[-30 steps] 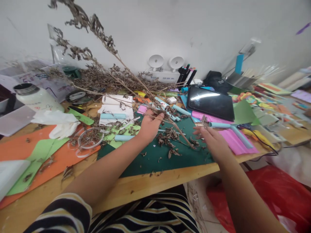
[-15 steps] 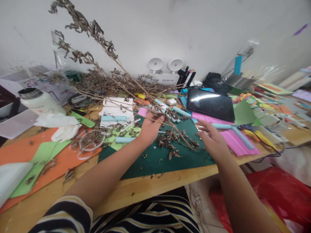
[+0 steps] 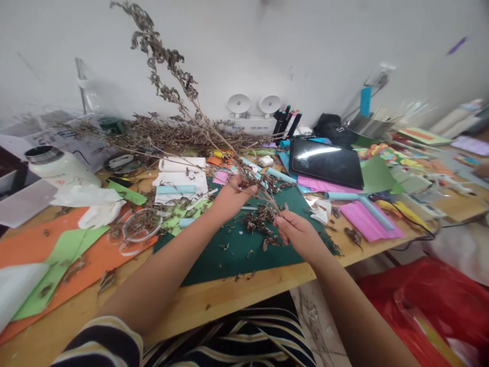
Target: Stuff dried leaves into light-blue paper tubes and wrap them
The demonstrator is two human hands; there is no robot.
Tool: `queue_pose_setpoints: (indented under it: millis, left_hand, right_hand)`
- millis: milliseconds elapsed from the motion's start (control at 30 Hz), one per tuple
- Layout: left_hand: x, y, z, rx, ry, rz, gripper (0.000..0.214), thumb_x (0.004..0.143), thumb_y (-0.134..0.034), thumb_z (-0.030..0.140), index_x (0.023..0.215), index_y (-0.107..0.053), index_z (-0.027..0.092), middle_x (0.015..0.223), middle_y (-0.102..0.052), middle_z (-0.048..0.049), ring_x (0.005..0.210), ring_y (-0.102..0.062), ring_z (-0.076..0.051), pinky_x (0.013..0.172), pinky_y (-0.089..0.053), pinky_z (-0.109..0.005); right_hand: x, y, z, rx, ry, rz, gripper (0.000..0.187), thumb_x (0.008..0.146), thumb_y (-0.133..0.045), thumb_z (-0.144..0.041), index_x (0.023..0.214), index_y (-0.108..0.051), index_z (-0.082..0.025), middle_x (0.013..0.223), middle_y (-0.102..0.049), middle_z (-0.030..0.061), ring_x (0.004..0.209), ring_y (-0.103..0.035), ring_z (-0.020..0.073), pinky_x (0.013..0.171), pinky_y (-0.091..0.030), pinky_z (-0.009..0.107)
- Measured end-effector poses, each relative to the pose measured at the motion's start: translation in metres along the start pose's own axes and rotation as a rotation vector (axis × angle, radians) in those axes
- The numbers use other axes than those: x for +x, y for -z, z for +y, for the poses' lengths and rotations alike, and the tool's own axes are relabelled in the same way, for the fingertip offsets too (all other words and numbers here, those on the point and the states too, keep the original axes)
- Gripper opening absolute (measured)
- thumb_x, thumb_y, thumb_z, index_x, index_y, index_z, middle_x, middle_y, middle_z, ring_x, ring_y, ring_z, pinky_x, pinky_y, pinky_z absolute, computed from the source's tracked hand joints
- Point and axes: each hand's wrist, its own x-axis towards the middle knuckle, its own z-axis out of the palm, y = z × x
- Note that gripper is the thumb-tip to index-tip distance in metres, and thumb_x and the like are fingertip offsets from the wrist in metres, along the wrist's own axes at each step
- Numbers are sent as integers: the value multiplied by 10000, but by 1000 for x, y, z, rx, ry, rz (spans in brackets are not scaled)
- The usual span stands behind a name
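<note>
A long dried plant branch (image 3: 206,122) slants from the upper left down to the middle of the desk, curled brown leaves along its top. My left hand (image 3: 231,200) is closed around its stems near the middle. Lower down, my right hand (image 3: 296,232) grips the stem's bottom end. Beneath both hands lies a dark green mat (image 3: 237,255) strewn with crumbled dry leaves (image 3: 262,219). Behind, more dried branches (image 3: 153,132) lie heaped along the wall.
A black tablet (image 3: 326,162) leans at the back right, beside pink paper (image 3: 370,220) and light blue rolls. To the left stand a white bottle (image 3: 63,168), crumpled tissue (image 3: 100,210) and a roll of clear tape (image 3: 141,224). A red bag (image 3: 428,306) sits below the desk at right.
My right hand has moved left from open air and closed on the lower stem. The branch has swung more upright, its top shifting right. My left hand keeps its hold.
</note>
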Motion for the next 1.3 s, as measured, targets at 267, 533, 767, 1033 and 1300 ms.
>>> queue_pose_setpoints:
  millis: [267, 533, 767, 1033, 1300]
  left_hand:
    - [-5, -2, -1, -93, 54, -225, 108, 698, -506, 246, 751, -520, 153, 648, -541, 11, 568, -509, -93, 570, -396, -216]
    - [-30, -30, 18, -383, 176, -362, 253, 654, -570, 386, 659, -511, 139, 532, -505, 30, 447, -458, -55, 454, -360, -176]
    - [-34, -44, 10, -544, 137, 147, 257, 636, -605, 359, 703, -461, 158, 568, -443, 66, 389, -393, -26, 388, -313, -164]
    - [-33, -37, 9, -488, 99, 156, 233, 637, -612, 309, 788, -516, 159, 712, -536, 10, 613, -497, -86, 567, -417, -205]
    - [-32, -39, 11, -663, 214, 197, 288, 556, -664, 308, 787, -590, 153, 846, -599, -34, 759, -516, -140, 618, -387, -225]
  right_hand:
    - [-1, -3, 5, 103, 17, 71, 265, 808, -367, -406, 680, -427, -182, 469, -341, -76, 405, -332, 57, 404, -280, 185]
    - [-2, -20, 11, 96, 83, 156, 337, 825, -263, -470, 681, -386, -191, 497, -262, -73, 394, -261, 61, 370, -252, 190]
    - [-9, -28, -1, -208, 98, 264, 278, 832, -280, -391, 758, -458, -191, 531, -400, -36, 484, -403, 106, 483, -308, 221]
    - [-8, -33, -11, -571, 40, 339, 253, 841, -255, -297, 811, -477, -181, 691, -557, 47, 583, -487, 158, 486, -234, 240]
    - [-9, -39, -8, -775, 19, 337, 223, 845, -275, -234, 812, -485, -167, 722, -585, 56, 537, -475, 129, 453, -166, 238]
